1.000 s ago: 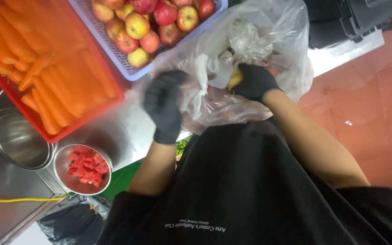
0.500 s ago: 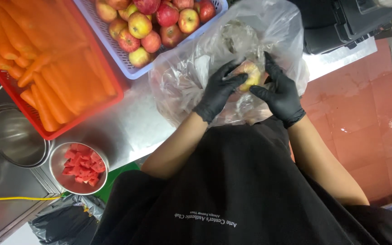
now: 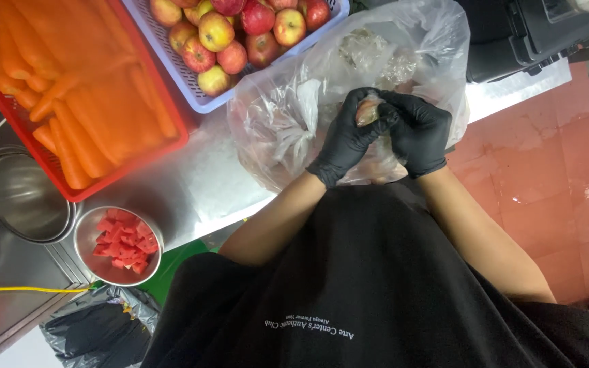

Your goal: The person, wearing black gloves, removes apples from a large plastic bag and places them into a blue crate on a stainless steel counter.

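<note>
Both of my hands wear black gloves and meet over a clear plastic bag [image 3: 288, 119] that lies on the steel counter. My left hand [image 3: 341, 140] and my right hand [image 3: 418, 133] are both closed around a small yellowish-pink piece of fruit [image 3: 367, 112]. Only its top shows between the fingers. The bag holds crumpled plastic and scraps that I cannot make out.
A lilac basket of red-yellow apples [image 3: 240, 34] stands at the top, beside a red crate of carrots [image 3: 69, 88] on the left. A steel bowl of red fruit cubes [image 3: 123, 242] and an empty steel bowl [image 3: 22, 194] sit lower left. The red tiled floor [image 3: 540, 184] is on the right.
My left hand rose from lower left and joined my right hand on the fruit. Both hands now sit closer together and higher over the bag.
</note>
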